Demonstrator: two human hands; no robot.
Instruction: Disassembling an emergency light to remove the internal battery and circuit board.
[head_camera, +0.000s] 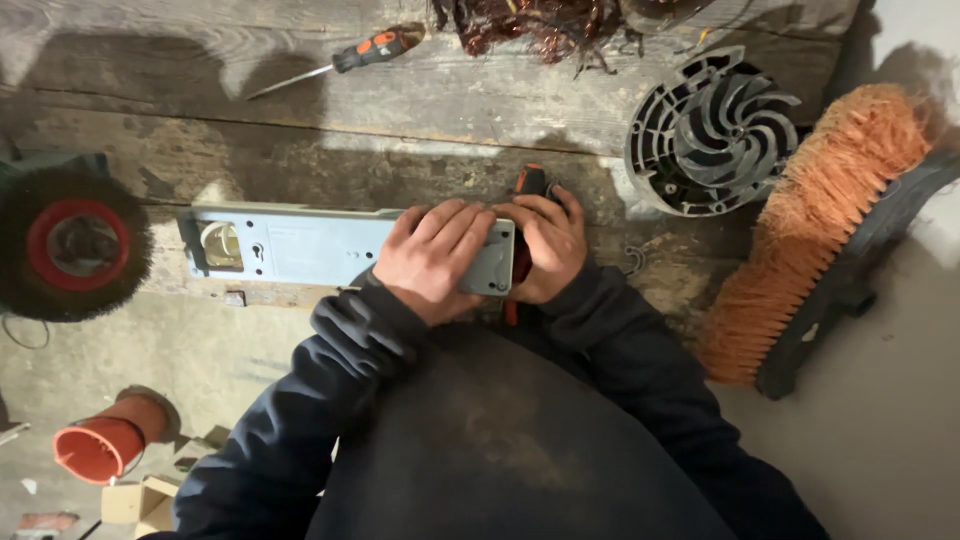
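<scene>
One grey panel (320, 247), two screwdrivers (372, 48) (528, 184), one fan wheel (712, 132), one broom (820, 230).

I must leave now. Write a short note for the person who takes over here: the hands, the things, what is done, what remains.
Left hand: pressing down on the right end of the long grey plate on the wooden bench.
Right hand: gripping a black and orange tool at that same end; its tip is hidden.
Spare screwdriver lies at the bench's far edge.
Done and left: cannot tell; the worked spot is covered by the hands.
</scene>
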